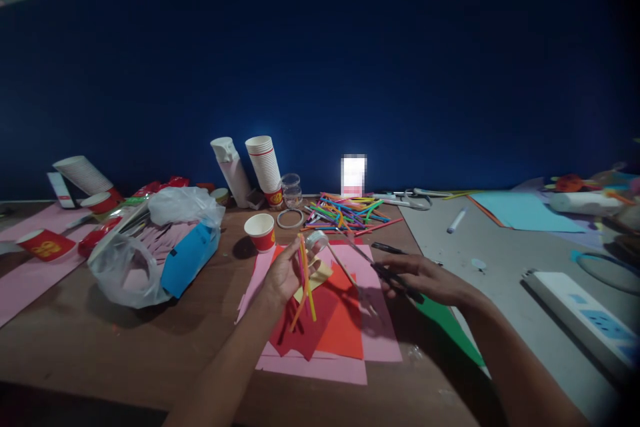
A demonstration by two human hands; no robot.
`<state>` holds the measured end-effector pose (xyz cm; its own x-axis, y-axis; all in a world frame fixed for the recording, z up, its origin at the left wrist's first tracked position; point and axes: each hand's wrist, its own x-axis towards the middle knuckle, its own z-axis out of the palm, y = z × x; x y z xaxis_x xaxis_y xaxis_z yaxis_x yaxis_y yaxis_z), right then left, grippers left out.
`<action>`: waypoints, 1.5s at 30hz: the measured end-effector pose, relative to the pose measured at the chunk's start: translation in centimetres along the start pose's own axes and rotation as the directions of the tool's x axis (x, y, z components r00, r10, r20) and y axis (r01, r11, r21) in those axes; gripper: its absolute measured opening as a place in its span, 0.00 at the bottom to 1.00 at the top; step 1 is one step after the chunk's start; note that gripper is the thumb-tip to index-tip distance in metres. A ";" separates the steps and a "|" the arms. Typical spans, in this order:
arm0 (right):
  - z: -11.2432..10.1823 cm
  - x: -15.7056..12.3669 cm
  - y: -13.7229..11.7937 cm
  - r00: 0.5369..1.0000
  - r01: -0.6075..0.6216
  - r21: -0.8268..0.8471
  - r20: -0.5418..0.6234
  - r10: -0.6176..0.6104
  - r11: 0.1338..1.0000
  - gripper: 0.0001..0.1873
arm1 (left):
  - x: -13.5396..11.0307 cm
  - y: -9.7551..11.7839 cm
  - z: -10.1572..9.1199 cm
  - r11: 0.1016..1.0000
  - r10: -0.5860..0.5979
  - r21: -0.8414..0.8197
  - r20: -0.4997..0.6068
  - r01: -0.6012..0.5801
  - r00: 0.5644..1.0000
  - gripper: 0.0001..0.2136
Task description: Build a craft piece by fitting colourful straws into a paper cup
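In my left hand [286, 270] I hold a few thin coloured straws [306, 280], orange, yellow and pink, hanging down over the paper. My right hand [430, 279] grips black-handled scissors [400, 282], whose blades point up and left, apart from the straws. Below both hands lie stacked sheets: pink paper [383, 330], orange paper [345, 327], dark red paper [305, 323] and a small yellow piece [314, 282]. A roll of clear tape [317, 241] sits just behind my left fingers.
A heap of coloured straws [345, 212] lies at the back. Around it are a paper cup [260, 233], a cup stack [264, 163] and a tape ring [291, 218]. A plastic bag [125, 273] stands left; a power strip [583, 320] and green paper [450, 328] lie right.
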<state>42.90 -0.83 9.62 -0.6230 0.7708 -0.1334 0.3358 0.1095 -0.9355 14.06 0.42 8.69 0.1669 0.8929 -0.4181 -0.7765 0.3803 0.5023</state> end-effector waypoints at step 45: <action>10.3 4.7 -0.5 0.959 0.263 0.276 -0.175 -0.221 0.925 0.18 | -1.3 -5.1 2.4 0.974 0.222 -0.021 -0.079 -0.224 0.972 0.07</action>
<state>32.50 -3.75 6.06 -0.5485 0.8250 0.1360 -0.0482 0.1312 -0.9902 19.30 -2.06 8.50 -0.0583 0.9331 -0.3549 -0.8069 0.1653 0.5670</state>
